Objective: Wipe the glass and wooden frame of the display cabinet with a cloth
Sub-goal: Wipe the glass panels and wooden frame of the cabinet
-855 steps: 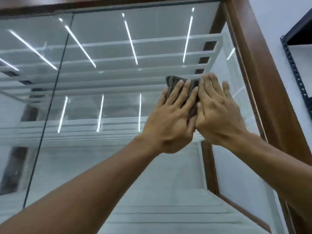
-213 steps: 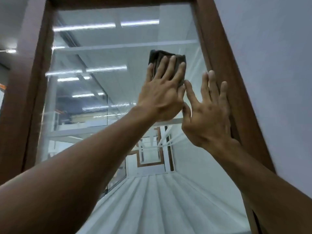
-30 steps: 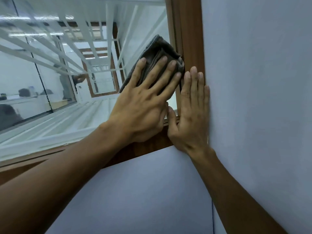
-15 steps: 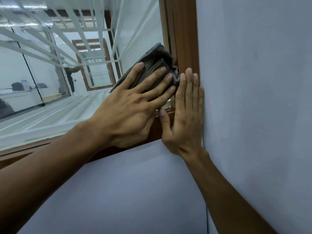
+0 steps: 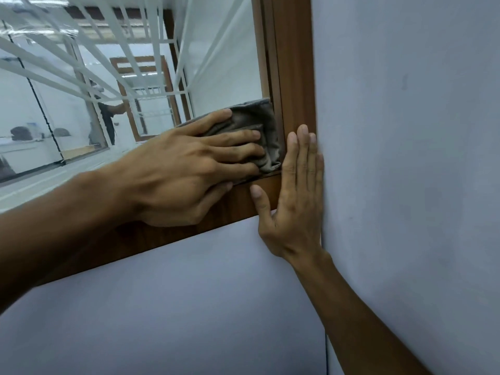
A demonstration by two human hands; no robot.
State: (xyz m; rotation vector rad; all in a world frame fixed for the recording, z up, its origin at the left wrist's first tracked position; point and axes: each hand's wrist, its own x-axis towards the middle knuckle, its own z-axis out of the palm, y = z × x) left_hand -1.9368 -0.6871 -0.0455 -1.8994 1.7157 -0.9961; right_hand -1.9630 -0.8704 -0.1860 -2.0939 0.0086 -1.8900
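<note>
A folded grey cloth (image 5: 258, 133) lies flat against the cabinet's glass pane (image 5: 221, 63), tucked into the lower right corner of the brown wooden frame (image 5: 293, 71). My left hand (image 5: 186, 169) presses the cloth onto the glass with straight, spread fingers. Just right of it, my right hand (image 5: 295, 196) lies flat on the frame's corner, fingers pointing up and thumb on the bottom rail. Much of the cloth is hidden under my left fingers.
A plain white wall (image 5: 405, 158) runs along the right of the frame, and a white panel (image 5: 176, 307) fills the area below the bottom rail. White shelf bars (image 5: 81, 77) and a reflected figure show through the glass.
My left hand has slid the cloth down into the bottom right corner of the glass, its fingers turning to point right. My right hand stays flat on the frame corner.
</note>
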